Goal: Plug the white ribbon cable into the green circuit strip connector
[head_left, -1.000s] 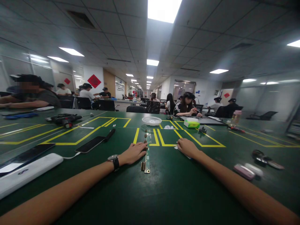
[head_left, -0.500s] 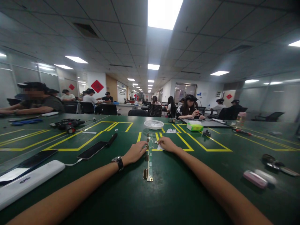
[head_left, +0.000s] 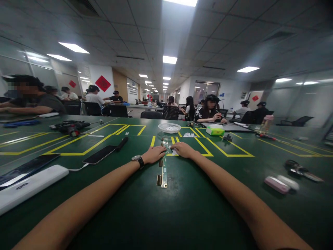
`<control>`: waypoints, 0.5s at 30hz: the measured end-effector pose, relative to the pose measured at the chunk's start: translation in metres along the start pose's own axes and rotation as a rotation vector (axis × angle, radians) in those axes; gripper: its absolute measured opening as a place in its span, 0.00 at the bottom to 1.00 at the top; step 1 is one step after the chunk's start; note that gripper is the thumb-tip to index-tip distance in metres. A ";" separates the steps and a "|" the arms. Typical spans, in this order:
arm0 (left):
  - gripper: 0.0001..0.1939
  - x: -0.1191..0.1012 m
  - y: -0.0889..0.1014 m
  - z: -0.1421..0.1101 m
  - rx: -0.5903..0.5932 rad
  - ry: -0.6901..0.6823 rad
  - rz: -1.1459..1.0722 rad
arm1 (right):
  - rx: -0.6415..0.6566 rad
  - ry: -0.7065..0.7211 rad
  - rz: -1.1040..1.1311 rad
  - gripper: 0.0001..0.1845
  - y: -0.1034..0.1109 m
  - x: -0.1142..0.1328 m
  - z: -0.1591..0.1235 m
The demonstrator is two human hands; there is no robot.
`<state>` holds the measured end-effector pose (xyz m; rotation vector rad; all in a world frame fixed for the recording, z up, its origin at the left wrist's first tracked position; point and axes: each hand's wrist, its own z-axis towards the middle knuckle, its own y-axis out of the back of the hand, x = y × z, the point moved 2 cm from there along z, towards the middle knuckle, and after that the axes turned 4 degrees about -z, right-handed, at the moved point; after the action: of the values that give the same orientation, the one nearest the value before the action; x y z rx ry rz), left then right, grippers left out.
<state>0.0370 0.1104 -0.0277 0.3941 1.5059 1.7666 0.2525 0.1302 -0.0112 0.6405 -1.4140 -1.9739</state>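
Note:
A long, narrow circuit board (head_left: 164,173) with gold-coloured flaps along its left edge lies lengthwise on the green table in front of me. Across its upper part rests my left hand (head_left: 155,154), fingers stretched out and reaching over the strip; they hide that section. My right hand (head_left: 183,150) is at the board's right edge, its fingers bent and pressed together, fingertips close to those of the left. Whatever they pinch is too small to make out. Beneath them shows a white scrap of paper or tissue (head_left: 175,152).
Beyond the board stands a white woven basket (head_left: 169,128), with crumpled tissue (head_left: 188,134) and a green-white box (head_left: 215,131) to its right. A phone (head_left: 100,155) and a white power bank (head_left: 33,187) lie left. A pink case (head_left: 276,184) lies right. People sit across the room.
My view has tipped down slightly, so everything sits higher. My left hand has moved further over the board, and my right hand has come in to the board's edge, closer to the left.

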 end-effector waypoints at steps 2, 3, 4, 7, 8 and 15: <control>0.20 -0.001 0.002 0.000 -0.001 -0.002 0.002 | 0.039 0.031 -0.052 0.21 0.003 0.002 0.000; 0.20 -0.001 0.002 0.000 0.000 -0.005 0.006 | 0.050 0.039 -0.071 0.21 0.004 0.003 0.000; 0.20 -0.002 0.003 -0.001 0.001 -0.007 0.013 | 0.051 0.040 -0.080 0.20 0.005 0.003 0.000; 0.18 -0.006 0.005 -0.001 -0.001 -0.015 0.039 | 0.042 0.040 -0.080 0.20 0.005 0.004 0.000; 0.18 -0.007 0.006 -0.002 -0.005 -0.021 0.048 | 0.036 0.041 -0.075 0.21 0.005 0.005 -0.001; 0.16 -0.009 0.007 -0.004 -0.049 -0.015 0.076 | 0.054 0.009 -0.049 0.25 0.007 0.006 -0.002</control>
<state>0.0379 0.1008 -0.0200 0.4440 1.4521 1.8519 0.2512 0.1230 -0.0055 0.7130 -1.4635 -1.9736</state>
